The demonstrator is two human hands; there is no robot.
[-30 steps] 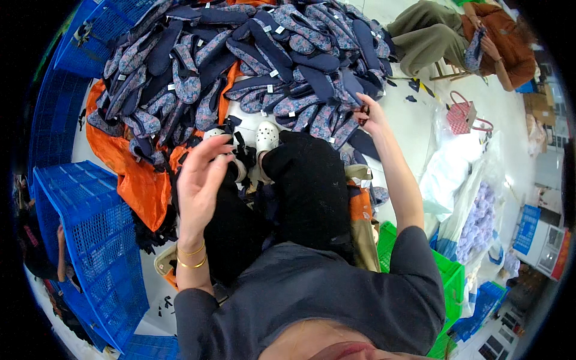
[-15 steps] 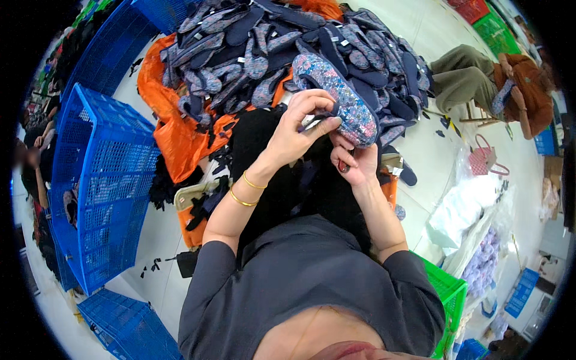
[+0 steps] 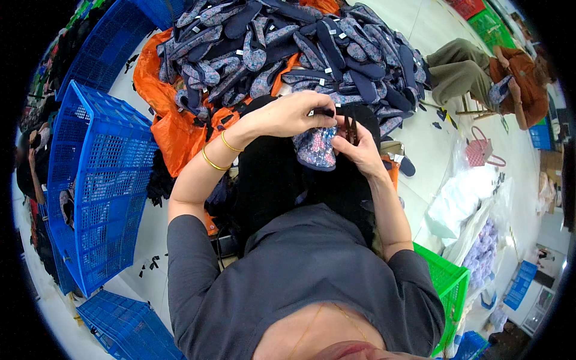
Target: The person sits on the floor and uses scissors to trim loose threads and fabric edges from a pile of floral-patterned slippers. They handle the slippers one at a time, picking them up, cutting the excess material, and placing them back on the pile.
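**Tags, bags and a box**

Small white tags (image 3: 320, 82) dot the heap of dark shoe pieces at the top centre of the frame. At the right edge, clear plastic bags (image 3: 483, 237) stand bunched on the floor, one holding white items, another pale purple ones. A brown cardboard box (image 3: 549, 161) sits at the far right. No screens show.

A second ago the right hand (image 3: 360, 150) reached out to the pile of shoe uppers (image 3: 300, 54); now it meets the left hand (image 3: 294, 114) over the lap, both gripping one floral upper (image 3: 315, 150) between them.
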